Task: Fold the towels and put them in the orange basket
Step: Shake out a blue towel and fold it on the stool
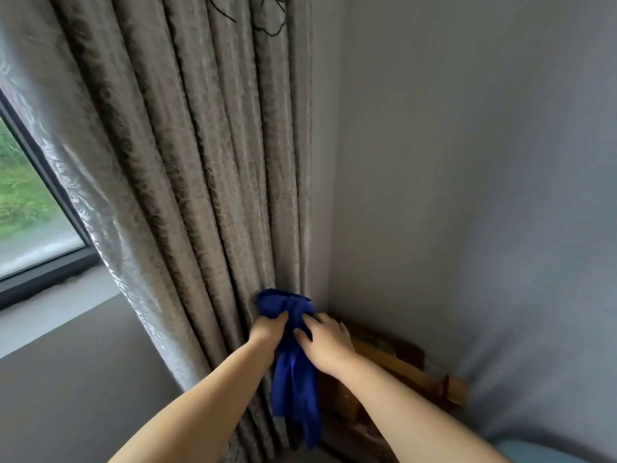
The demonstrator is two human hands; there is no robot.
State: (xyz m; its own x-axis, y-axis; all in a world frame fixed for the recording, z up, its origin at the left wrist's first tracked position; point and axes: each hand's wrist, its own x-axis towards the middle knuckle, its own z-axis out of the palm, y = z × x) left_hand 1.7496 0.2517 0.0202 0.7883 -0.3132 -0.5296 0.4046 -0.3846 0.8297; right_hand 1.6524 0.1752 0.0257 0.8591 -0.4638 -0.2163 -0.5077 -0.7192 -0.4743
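A bunched blue towel (pixel 293 389) hangs in the air in front of me, close to the curtain. My left hand (pixel 267 329) grips its upper part from the left, fingers curled into the cloth. My right hand (pixel 325 340) holds the same upper part from the right, with its thumb and fingers pinching the fabric. The towel's lower end droops between my forearms. No orange basket is in view.
A grey patterned curtain (pixel 187 182) hangs straight ahead, with a window (pixel 30 208) and its sill at the left. A plain wall (pixel 467 162) fills the right. Wooden furniture (pixel 400 369) sits low in the corner, behind my right arm.
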